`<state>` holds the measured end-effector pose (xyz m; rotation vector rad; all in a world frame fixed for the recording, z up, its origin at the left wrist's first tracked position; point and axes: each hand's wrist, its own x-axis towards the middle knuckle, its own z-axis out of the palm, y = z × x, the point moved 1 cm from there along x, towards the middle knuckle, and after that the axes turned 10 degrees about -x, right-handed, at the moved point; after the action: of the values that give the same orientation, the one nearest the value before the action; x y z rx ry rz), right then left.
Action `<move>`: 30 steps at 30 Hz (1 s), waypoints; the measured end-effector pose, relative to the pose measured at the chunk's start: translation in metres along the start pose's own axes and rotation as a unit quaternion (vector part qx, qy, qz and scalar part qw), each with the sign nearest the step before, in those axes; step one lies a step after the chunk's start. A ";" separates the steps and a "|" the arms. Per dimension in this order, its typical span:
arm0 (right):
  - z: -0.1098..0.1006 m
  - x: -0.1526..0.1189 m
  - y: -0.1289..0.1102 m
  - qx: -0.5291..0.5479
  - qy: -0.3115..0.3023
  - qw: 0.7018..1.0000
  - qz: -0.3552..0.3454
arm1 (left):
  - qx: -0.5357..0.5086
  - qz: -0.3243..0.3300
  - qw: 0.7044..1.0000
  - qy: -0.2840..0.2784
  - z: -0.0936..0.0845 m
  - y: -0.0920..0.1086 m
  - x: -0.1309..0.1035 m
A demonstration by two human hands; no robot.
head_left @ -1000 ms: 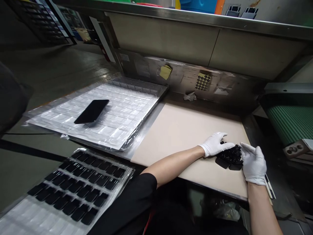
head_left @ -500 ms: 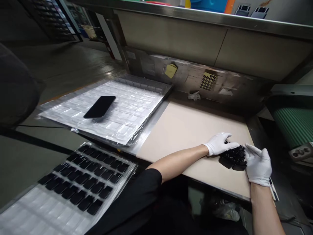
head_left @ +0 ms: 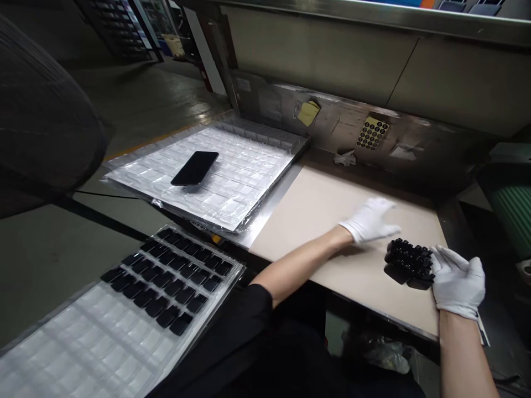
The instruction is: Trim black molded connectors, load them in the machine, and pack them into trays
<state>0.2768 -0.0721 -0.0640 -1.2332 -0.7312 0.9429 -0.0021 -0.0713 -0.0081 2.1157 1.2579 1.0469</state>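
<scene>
A tight cluster of small glossy black parts [head_left: 410, 264], with flat black blocks at its front, stands on the beige board [head_left: 298, 221]. My right hand [head_left: 459, 282], in a white glove, is at its right side, fingertips touching or very close to it; the fingers are stretched and the thumb stands apart. Above and left of the cluster, my left hand [head_left: 370, 221], also white-gloved and somewhat blurred, is over the board with fingers spread and nothing in them. What the parts are exactly I cannot make out.
To the left, a clear plastic tray [head_left: 249, 188] carries a flat black rectangular piece [head_left: 194, 168]. Lower, another tray [head_left: 83, 337] holds rows of black pieces. A metal back panel [head_left: 274, 110] bears a dotted sticker sheet [head_left: 372, 133]; crumpled white paper [head_left: 345, 158] lies below.
My left hand has come off the black cluster, moving up and left, its fingers opening. My right hand stays beside the cluster. The whole view has shifted a little.
</scene>
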 end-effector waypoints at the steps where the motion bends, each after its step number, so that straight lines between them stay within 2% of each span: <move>1: 0.001 -0.001 0.000 0.001 0.000 1.000 -0.001 | 0.062 -0.002 0.998 0.029 -0.032 0.000 -0.017; 3: 0.004 -0.005 0.000 0.001 -0.001 1.000 -0.005 | 0.205 -0.057 0.974 0.078 -0.099 -0.005 -0.062; 5: 0.008 -0.009 -0.001 -0.001 -0.001 1.000 -0.012 | 0.346 -0.179 0.916 0.095 -0.159 -0.016 -0.113; 7: 0.011 -0.012 -0.001 -0.003 0.001 1.000 -0.021 | 0.441 -0.301 0.841 0.091 -0.199 -0.030 -0.159; 8: 0.012 -0.013 -0.002 -0.002 0.004 1.000 -0.023 | 0.466 -0.335 0.814 0.085 -0.210 -0.036 -0.177; 9: 0.013 -0.014 -0.002 0.000 0.009 1.000 -0.024 | 0.481 -0.353 0.799 0.077 -0.215 -0.040 -0.190; 11: 0.014 -0.015 -0.003 0.007 0.014 1.000 -0.022 | 0.490 -0.352 0.795 0.058 -0.214 -0.046 -0.204; 16: 0.015 -0.017 -0.006 0.009 0.021 1.000 0.001 | 0.509 -0.311 0.802 0.034 -0.198 -0.046 -0.209; 21: 0.012 -0.015 -0.003 0.010 0.005 1.000 0.004 | 0.506 -0.326 0.796 0.067 -0.198 -0.056 -0.218; 30: 0.008 -0.010 0.004 0.013 -0.007 1.000 -0.011 | 0.420 -0.288 0.858 0.073 -0.204 -0.064 -0.223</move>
<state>0.2649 -0.0769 -0.0665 -1.1938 -0.7401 0.9407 -0.2638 -0.2361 -0.0137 1.9382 2.5626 0.4032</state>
